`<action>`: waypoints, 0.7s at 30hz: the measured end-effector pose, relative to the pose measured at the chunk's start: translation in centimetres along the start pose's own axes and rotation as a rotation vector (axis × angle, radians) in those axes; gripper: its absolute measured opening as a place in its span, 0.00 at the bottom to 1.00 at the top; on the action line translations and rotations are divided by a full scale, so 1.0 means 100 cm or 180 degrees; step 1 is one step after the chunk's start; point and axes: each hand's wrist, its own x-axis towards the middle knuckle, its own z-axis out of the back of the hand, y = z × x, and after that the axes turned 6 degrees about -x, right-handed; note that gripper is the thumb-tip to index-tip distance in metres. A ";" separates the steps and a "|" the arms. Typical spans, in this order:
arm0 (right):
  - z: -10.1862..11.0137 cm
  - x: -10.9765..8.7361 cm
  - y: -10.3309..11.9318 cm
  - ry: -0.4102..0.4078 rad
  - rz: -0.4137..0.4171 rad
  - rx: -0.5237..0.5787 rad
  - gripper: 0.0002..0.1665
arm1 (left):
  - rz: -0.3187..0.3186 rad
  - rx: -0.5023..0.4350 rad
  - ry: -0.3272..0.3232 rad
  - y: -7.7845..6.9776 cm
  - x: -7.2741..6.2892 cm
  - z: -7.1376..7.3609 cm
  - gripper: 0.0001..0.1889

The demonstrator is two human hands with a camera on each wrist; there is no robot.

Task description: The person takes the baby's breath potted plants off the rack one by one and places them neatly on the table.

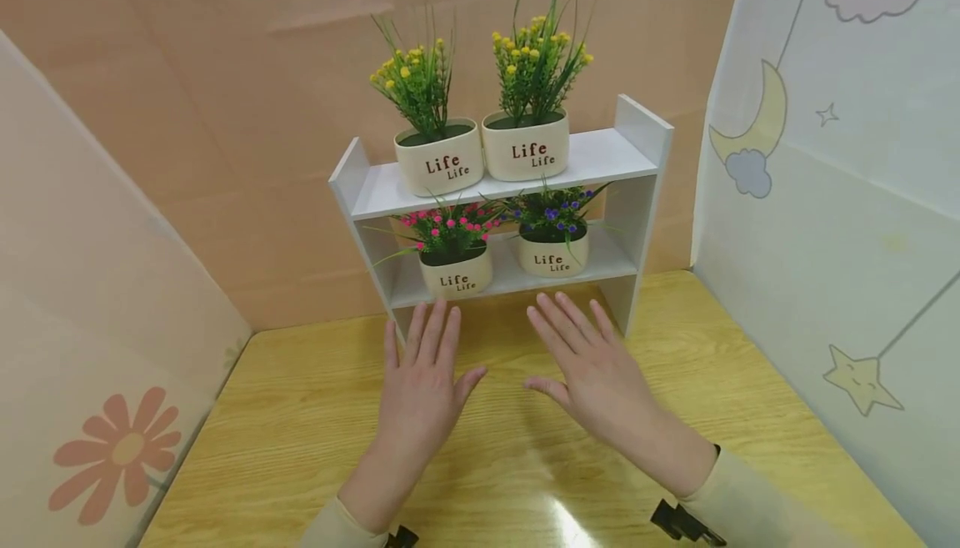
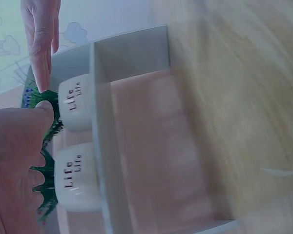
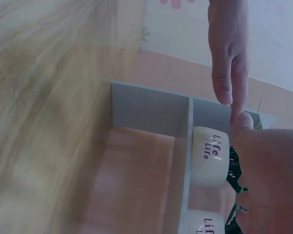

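My left hand [image 1: 422, 398] is held palm down with its fingers straight and spread, in front of the left side of a white two-tier shelf [image 1: 636, 210]. To the right, my right hand [image 1: 596, 373] is held the same way, fingers pointing at the shelf. Neither holds anything. Nearest to the left fingertips in the head view is a cream pot of pink flowers [image 1: 456, 273] on the lower tier. Beside it stands a cream pot of blue-purple flowers [image 1: 553, 254]. Two larger cream pots, a left yellow-flower pot [image 1: 438, 160] and a right yellow-flower pot [image 1: 527, 148], stand on the upper tier.
The shelf stands on a wood-grain table [image 1: 300, 423] at its back edge, before a peach backdrop [image 1: 247, 156]. A left panel [image 1: 82, 281] with a printed flower and a right panel [image 1: 840, 223] with moon and star prints flank the table.
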 end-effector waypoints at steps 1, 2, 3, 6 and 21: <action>0.002 0.002 0.000 -0.0026 0.0006 -0.0013 0.58 | -0.0013 0.0000 -0.0022 0.000 0.001 0.002 0.49; 0.005 0.004 -0.001 -0.0038 0.0009 -0.0018 0.59 | -0.0023 -0.0004 -0.0042 0.000 0.002 0.004 0.49; 0.007 0.005 -0.001 -0.0060 0.0020 -0.0034 0.59 | -0.0035 -0.0011 -0.0072 0.000 0.004 0.006 0.49; 0.014 0.010 -0.003 -0.0123 0.0057 -0.0075 0.59 | -0.0046 -0.0009 -0.0121 0.000 0.007 0.013 0.49; 0.051 0.041 -0.011 -0.0476 0.0254 -0.0237 0.58 | -0.0113 0.0009 -0.0476 0.006 0.030 0.050 0.50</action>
